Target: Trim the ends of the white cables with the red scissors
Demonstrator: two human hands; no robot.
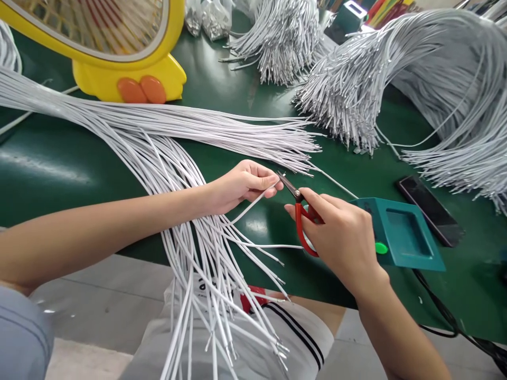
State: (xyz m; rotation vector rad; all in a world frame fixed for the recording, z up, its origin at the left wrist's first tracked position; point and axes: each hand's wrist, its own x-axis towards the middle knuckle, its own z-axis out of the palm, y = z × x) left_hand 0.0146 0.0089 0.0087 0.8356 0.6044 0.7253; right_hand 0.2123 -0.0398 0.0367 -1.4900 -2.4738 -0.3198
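Near the middle of the view, my left hand [253, 182] pinches a single white cable [251, 207] close to its end. My right hand [340, 227] grips red-handled scissors [300, 221], whose blades meet the cable tip just beyond my left fingertips. Whether the blades are fully closed is too small to tell. Beneath my left forearm a loose bunch of white cables [190, 211] fans over the table's front edge and hangs onto my lap. Behind my hands lies a straighter bundle of white cables [222, 126], its cut ends pointing right.
A yellow fan [127, 79] stands at the back left. Thick cable bundles [344, 89] cover the back right of the green table [71, 174]. Right of my right hand sit a teal device [412, 237] with a green button and a dark phone [430, 211]. Black cords [439, 311] run off the right side.
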